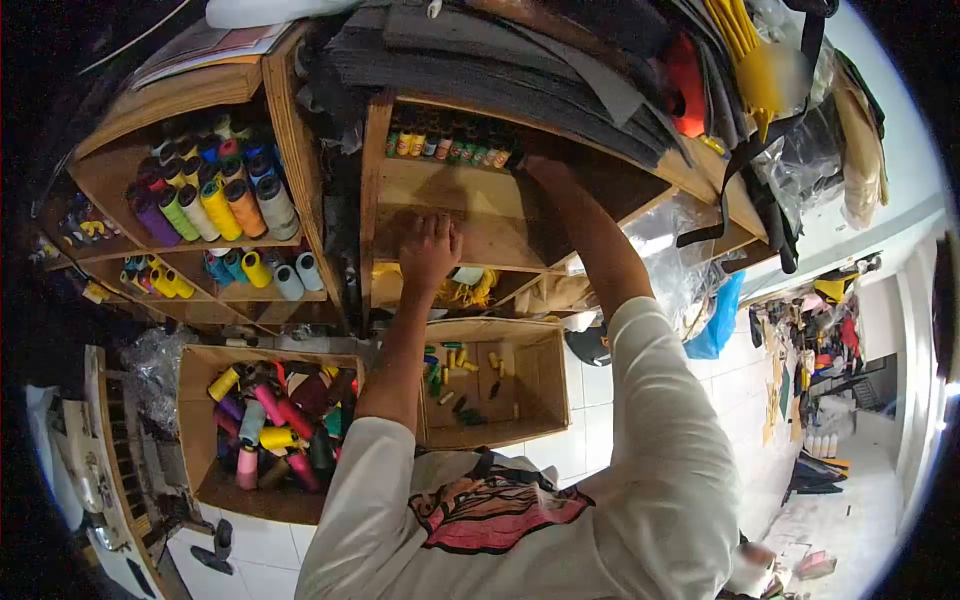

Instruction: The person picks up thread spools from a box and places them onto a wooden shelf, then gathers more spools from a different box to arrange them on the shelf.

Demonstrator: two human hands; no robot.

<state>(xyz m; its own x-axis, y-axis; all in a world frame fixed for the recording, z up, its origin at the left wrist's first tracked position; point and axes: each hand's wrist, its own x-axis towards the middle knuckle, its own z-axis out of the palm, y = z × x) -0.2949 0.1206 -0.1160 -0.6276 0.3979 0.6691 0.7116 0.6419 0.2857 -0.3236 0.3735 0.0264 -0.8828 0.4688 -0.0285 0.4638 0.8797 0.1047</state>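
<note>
My right hand reaches deep into the wooden shelf compartment. Its fingers close at the right end of a row of small thread spools, around a dark spool partly lost in shadow. Dark tops and coloured labels mark the spools in the row, which stand upright against the back. Near the front of the same compartment, my left hand has its fingers curled in, knuckles up, over the wooden shelf board. Anything inside that hand is hidden. Below, a cardboard box holds several small green, yellow and dark spools.
A second cardboard box is heaped with large thread cones. Upright coloured cones fill the left shelf. Dark grey sheets lie stacked on top of the unit. Clear plastic and a blue bag hang at right.
</note>
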